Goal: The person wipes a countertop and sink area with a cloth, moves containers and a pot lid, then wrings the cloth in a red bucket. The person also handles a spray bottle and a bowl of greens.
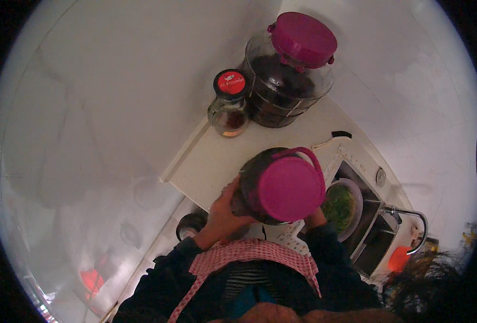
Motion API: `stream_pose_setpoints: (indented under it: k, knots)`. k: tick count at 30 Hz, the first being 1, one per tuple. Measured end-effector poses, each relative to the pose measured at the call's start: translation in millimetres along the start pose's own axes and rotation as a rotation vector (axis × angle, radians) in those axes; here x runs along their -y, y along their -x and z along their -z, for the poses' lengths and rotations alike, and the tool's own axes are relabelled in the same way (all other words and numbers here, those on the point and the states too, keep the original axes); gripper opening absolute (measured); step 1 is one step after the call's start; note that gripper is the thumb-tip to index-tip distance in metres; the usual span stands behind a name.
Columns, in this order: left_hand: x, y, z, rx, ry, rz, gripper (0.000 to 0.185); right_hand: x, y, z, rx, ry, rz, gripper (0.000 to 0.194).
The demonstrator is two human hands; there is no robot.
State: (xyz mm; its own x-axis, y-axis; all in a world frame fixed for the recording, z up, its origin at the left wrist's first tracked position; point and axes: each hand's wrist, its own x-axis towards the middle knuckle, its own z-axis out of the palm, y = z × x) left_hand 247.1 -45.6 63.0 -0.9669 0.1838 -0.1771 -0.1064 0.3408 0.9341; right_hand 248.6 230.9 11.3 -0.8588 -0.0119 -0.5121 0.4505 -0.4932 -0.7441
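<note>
A dark-filled jar (251, 189) with a magenta lid (291, 189) and a raised magenta carrying handle is between my two hands, over the near part of the countertop (206, 169). My left hand (226, 214) grips the jar's left side. At its lower right, my right hand (316, 217) is against the jar, mostly hidden behind the lid. Beyond it stands a larger ribbed glass jar (278, 111) with dark contents and a magenta lid (305, 40). Beside that jar is a small glass jug (230, 119) with a black and red lid.
To the right is a double sink (367, 248) with a chrome faucet (418, 218). One basin holds a pale bowl (355, 202) of leafy greens (338, 206). A black-ended strap (341, 134) lies behind the sink. A dark round object (190, 226) sits low, beyond the counter's left edge.
</note>
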Motion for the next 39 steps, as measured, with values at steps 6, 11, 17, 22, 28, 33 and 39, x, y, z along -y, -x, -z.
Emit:
stream_pose_setpoints:
  k: [6, 11, 17, 22, 28, 33, 39]
  knots:
    - [14, 13, 61, -0.045, 0.176, 0.105, 0.1, -51, -58, -67, 0.132, 0.207, 0.094, 0.037]
    - [32, 19, 104, -0.123, 0.125, 0.196, 0.089, -62, -92, -135, 0.224, 0.231, 0.31, 0.036]
    - [55, 20, 121, -0.305, 0.296, 0.221, 0.08, -60, -102, -180, 0.225, 0.177, 0.317, 0.037]
    - [61, 13, 124, -0.325, 0.285, 0.256, 0.076, -64, -124, -184, 0.249, 0.316, 0.427, 0.04]
    - [64, 13, 120, -0.379, 0.181, 0.199, 0.072, -62, -124, -185, 0.202, 0.002, 0.174, 0.037]
    - [59, 42, 106, -0.308, 0.205, 0.279, 0.059, -38, -123, -122, -0.176, 0.839, 0.781, 0.028]
    - [25, 70, 46, 0.135, 0.49, 0.383, 0.048, 43, -157, 29, -0.738, 1.538, 0.446, 0.034]
